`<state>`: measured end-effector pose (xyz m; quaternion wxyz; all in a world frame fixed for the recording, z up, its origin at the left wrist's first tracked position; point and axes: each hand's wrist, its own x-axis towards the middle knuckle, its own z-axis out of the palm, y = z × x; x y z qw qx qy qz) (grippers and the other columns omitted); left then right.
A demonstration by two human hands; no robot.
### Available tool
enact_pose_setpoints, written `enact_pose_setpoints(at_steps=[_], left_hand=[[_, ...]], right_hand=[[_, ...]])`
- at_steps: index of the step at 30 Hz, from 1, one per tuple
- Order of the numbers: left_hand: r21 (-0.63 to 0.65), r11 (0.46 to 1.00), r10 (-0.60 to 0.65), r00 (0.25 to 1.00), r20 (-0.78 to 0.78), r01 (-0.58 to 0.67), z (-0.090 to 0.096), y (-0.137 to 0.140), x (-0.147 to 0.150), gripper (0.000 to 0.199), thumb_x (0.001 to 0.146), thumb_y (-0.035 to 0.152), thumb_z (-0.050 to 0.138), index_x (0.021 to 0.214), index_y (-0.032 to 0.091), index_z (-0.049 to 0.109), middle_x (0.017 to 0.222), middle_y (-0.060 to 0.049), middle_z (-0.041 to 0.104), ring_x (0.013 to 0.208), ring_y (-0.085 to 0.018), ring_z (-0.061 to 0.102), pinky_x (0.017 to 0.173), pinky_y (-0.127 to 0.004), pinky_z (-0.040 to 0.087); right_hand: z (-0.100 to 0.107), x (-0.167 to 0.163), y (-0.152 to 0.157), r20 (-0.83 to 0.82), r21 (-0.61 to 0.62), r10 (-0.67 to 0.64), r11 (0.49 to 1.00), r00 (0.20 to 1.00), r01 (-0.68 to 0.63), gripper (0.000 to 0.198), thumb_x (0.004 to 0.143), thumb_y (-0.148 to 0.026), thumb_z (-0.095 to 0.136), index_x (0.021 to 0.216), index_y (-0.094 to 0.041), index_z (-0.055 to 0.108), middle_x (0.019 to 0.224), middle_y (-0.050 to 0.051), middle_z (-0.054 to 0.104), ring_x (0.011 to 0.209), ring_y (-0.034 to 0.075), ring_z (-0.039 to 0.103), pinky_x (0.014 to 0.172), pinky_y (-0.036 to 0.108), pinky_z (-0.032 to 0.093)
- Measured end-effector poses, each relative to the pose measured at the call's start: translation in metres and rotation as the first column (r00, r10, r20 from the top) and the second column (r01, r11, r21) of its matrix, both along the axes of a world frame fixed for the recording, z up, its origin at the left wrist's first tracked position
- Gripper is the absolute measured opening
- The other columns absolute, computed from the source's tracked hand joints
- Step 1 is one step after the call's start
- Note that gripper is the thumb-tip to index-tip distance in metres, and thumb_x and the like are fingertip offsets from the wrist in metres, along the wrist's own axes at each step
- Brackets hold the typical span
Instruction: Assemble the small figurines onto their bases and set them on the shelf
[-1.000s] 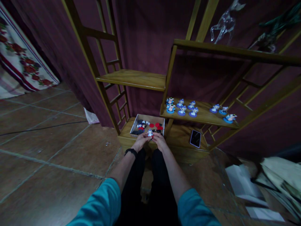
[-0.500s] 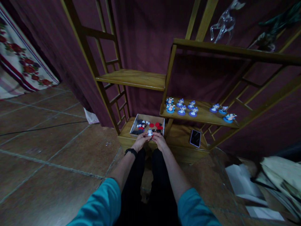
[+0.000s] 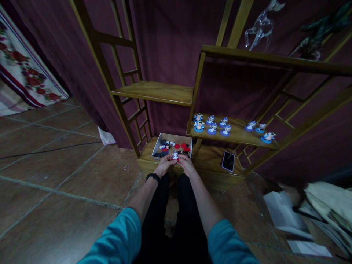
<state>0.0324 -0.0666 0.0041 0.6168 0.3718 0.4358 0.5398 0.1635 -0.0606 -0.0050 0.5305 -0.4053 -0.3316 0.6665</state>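
Both my left hand point(image 3: 164, 165) and my right hand point(image 3: 187, 164) are closed around a small white-and-purple figurine point(image 3: 175, 155), which stands upright between my fingertips. Beneath it shows a red round base, partly covered by my fingers; I cannot tell whether the two are joined. Just beyond my hands sits an open cardboard box point(image 3: 181, 138) holding loose red discs point(image 3: 177, 146), dark pieces and several small figure parts. My wrists hide part of the box's near edge.
Several figurines on purple or blue bases stand on the wooden shelf point(image 3: 236, 136) to the right. A phone point(image 3: 228, 161) lies on the lower board. An upper left shelf point(image 3: 154, 90) juts out above the box. A glass animal figure point(image 3: 261, 27) stands higher up.
The red base under the figurine shows more plainly now, and the figurine sits slightly differently between my fingers. My hands have stayed in nearly the same place.
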Motion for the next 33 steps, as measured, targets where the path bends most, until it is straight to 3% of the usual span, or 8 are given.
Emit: enact_pose_setpoints(at_steps=[17, 33], left_hand=[[0.022, 1.000, -0.013, 1.000, 0.014, 0.013, 0.0019, -0.0017, -0.0002, 0.044, 0.043, 0.012, 0.081, 0.083, 0.013, 0.064, 0.072, -0.003, 0.067, 0.066, -0.013, 0.060, 0.070, -0.027, 0.045], [0.014, 0.999, -0.036, 0.999, -0.003, 0.036, -0.0026, 0.0013, -0.0020, 0.043, 0.044, 0.014, 0.081, 0.084, 0.013, 0.065, 0.072, -0.003, 0.067, 0.066, -0.013, 0.060, 0.069, -0.025, 0.045]], right_hand=[[0.0047, 0.0004, -0.0009, 0.009, -0.020, -0.016, 1.000, 1.000, 0.016, 0.023, 0.058, -0.021, 0.068, 0.080, -0.018, 0.064, 0.084, 0.003, 0.070, 0.083, 0.017, 0.064, 0.079, 0.033, 0.048], [0.0096, 0.0008, -0.0026, 0.014, -0.018, 0.021, 1.000, 1.000, -0.021, 0.023, 0.058, -0.023, 0.070, 0.079, -0.018, 0.064, 0.083, 0.004, 0.070, 0.082, 0.016, 0.064, 0.080, 0.032, 0.048]])
